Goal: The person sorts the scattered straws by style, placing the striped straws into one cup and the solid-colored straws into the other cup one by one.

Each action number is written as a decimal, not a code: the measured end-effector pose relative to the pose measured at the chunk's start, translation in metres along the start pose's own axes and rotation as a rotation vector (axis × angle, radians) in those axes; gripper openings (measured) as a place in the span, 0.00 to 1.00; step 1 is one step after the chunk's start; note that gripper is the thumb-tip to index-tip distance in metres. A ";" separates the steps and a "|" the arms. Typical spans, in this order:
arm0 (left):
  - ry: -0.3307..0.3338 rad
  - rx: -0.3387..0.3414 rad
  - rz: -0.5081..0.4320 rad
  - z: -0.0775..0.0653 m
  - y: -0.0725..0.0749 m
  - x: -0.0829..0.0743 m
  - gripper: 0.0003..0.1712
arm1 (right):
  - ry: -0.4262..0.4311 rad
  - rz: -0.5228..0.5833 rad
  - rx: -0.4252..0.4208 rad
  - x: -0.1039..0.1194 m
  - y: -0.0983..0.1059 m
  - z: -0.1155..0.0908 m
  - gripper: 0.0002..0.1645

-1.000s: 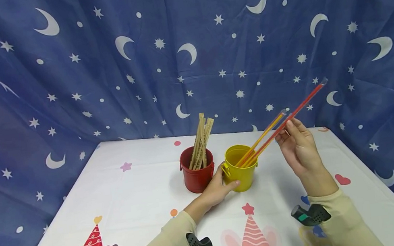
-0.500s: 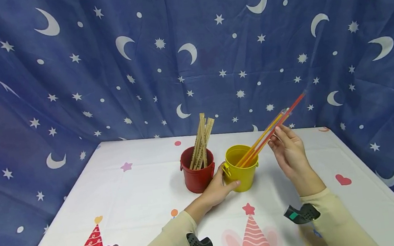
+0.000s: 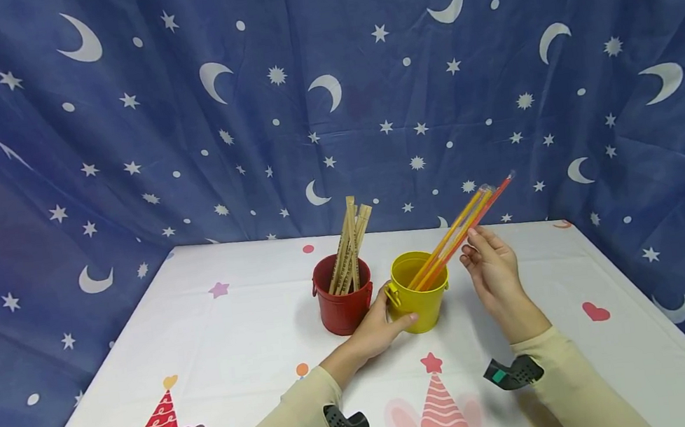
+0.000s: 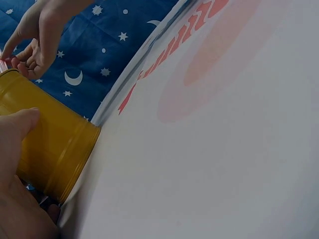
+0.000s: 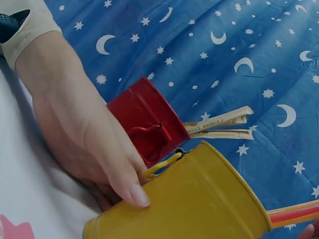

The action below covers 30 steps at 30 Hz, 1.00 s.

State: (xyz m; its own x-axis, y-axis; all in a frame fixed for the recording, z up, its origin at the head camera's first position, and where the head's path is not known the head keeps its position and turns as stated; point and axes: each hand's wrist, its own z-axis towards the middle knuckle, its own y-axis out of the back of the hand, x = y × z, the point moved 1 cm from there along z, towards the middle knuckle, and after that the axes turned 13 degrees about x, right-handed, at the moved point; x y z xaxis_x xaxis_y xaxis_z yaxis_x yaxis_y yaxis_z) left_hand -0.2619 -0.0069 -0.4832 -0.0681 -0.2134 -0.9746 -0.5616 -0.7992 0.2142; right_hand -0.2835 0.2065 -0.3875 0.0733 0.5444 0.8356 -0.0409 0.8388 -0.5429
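Note:
My left hand (image 3: 376, 331) grips the side of a small yellow metal bucket (image 3: 422, 310) standing on the table. In the left wrist view the thumb lies along the wall of that bucket (image 4: 55, 142). My right hand (image 3: 493, 268), just right of the rim, pinches a red straw (image 3: 496, 199) in a clear wrapper. The straw leans down to the left, its lower end inside the bucket. Orange-yellow wrapped straws (image 3: 453, 227) lean in the same bucket, beside the red one. Their lower ends are hidden.
Left of the yellow bucket stands a red metal bucket (image 3: 343, 313) holding several thin paper-wrapped sticks (image 3: 349, 244). Both buckets stand on a white cloth with printed party figures (image 3: 258, 364). A blue curtain (image 3: 360, 141) with moons and stars hangs behind the table.
My right hand has moved down and to the left, sliding the red straw deeper into the yellow bucket. My left hand and both buckets have stayed in place.

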 end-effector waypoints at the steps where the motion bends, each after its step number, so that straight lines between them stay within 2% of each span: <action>1: -0.001 0.001 0.001 0.000 0.000 0.000 0.50 | -0.003 -0.010 -0.003 -0.001 0.000 0.000 0.02; 3: -0.001 0.000 0.002 0.000 0.000 0.000 0.50 | -0.014 -0.024 -0.006 -0.002 0.001 0.000 0.00; 7: -0.001 -0.002 0.008 0.000 0.000 -0.001 0.50 | -0.028 -0.054 -0.022 -0.005 0.001 0.000 0.04; 12: 0.003 -0.004 0.011 0.000 0.000 -0.001 0.50 | -0.026 -0.038 -0.013 -0.008 0.001 0.001 0.01; 19: 0.013 -0.003 0.012 0.000 0.000 -0.001 0.51 | -0.033 -0.029 0.000 -0.012 0.001 0.002 0.09; 25: 0.012 0.003 0.003 -0.002 0.000 -0.001 0.50 | -0.052 -0.036 0.005 -0.017 0.002 0.001 0.04; 30: 0.011 -0.001 0.006 -0.002 0.000 -0.001 0.50 | -0.075 -0.058 0.000 -0.019 0.003 0.002 0.06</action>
State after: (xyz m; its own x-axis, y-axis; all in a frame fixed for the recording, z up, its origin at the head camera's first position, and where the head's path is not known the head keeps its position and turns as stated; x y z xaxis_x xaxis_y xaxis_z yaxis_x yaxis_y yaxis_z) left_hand -0.2602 -0.0073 -0.4825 -0.0621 -0.2243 -0.9725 -0.5607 -0.7983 0.2199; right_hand -0.2869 0.1985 -0.4051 0.0010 0.4942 0.8694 -0.0387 0.8687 -0.4937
